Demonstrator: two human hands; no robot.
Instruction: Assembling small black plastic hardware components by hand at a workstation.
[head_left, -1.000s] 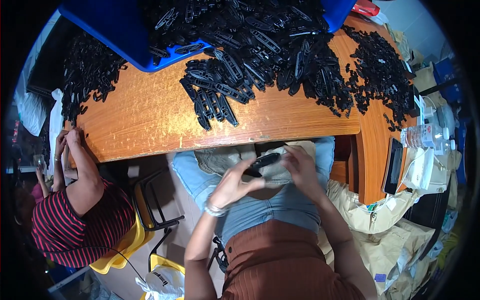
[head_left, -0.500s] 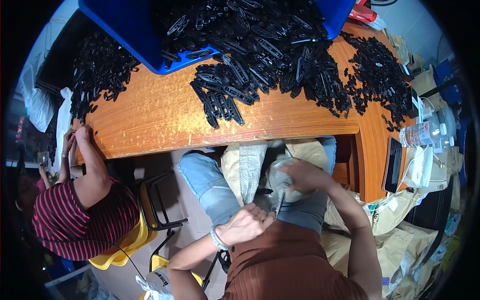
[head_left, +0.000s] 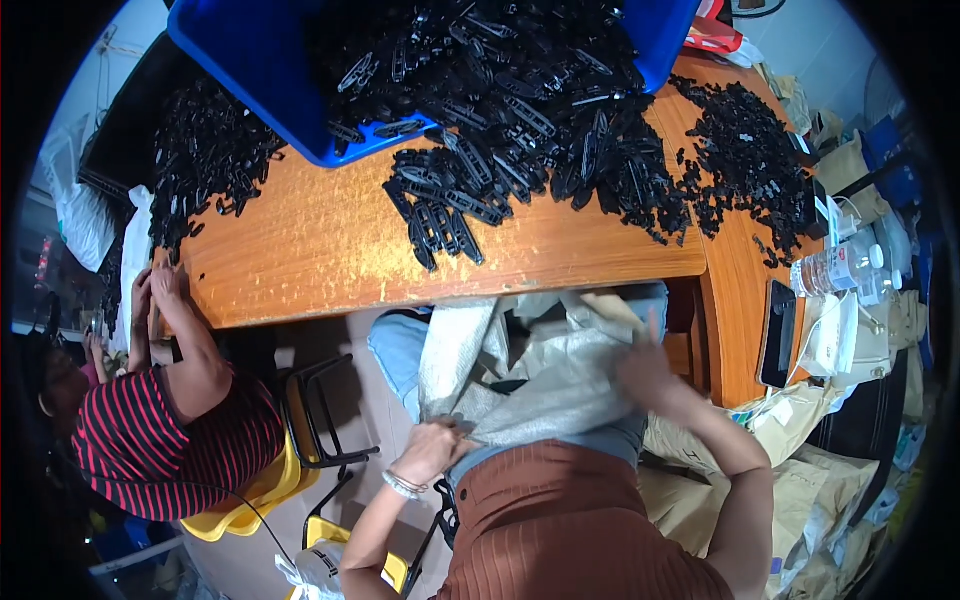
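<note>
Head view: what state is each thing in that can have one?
Left hand: gripping the near edge of the woven sack.
Right hand: laid on the sack's far side.
Woven sack: crumpled across the lap, mouth partly open.
Blue bin: full, black plastic parts spilling onto the wooden table.
Phone: flat, screen dark.
Water bottle: lying on its side.

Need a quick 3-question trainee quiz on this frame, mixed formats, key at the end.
1. True or false: the left hand grips the edge of the grey woven sack on the lap.
2. Where is the right hand?
A. In the blue bin
B. On the sack, just below the table edge
C. On the phone
3. Fill in: the loose black plastic parts spill out of a blue ___ onto the wooden table.

Key: 1 true; 2 B; 3 bin.
</note>
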